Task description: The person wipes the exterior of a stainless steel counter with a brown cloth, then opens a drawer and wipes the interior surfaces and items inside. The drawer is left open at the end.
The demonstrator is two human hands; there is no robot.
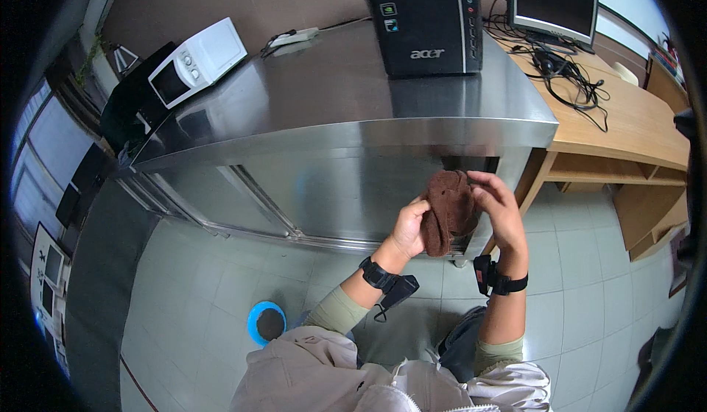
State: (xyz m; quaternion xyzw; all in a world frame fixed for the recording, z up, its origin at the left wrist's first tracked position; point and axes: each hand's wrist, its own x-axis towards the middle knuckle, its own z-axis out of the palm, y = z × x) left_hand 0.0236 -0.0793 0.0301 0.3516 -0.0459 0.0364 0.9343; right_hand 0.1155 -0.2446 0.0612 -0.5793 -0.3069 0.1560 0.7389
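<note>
A folded brown cloth hangs in the air in front of the steel cabinet's sliding doors. My left hand grips its left side, thumb on the near face and the other fingers hidden behind. At the cloth's upper right edge, my right hand holds on with thumb and fingertips, partly out of sight against the fabric. Both wrists wear black straps with small black devices. Behind the cloth, a dark gap shows below the cabinet's top edge.
A black Acer computer tower stands on the stainless steel counter, with a white microwave oven at left. Tangled black cables and a monitor occupy the wooden desk. A blue-rimmed bin stands on the tiled floor.
</note>
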